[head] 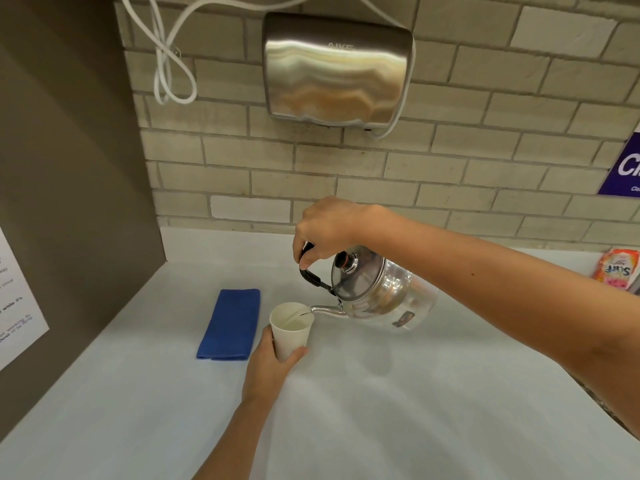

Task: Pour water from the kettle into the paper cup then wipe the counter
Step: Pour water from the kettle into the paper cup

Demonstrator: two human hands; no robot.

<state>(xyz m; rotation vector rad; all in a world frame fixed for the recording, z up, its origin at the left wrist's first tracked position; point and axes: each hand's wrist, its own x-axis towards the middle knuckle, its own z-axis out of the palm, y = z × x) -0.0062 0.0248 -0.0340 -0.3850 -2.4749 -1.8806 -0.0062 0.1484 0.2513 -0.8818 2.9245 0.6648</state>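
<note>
My right hand (327,228) grips the black handle of a shiny steel kettle (377,292), which is lifted off the counter and tilted left. Its spout rests over the rim of a white paper cup (289,336), and a thin stream of water runs into the cup. My left hand (268,367) is wrapped around the lower part of the cup, holding it on the white counter (415,393). A folded blue cloth (230,323) lies flat on the counter just left of the cup.
A steel hand dryer (334,69) with white cords hangs on the brick wall above. A dark side panel (69,168) with a paper notice bounds the counter on the left. An orange packet (616,268) and a purple sign (623,168) sit at the right.
</note>
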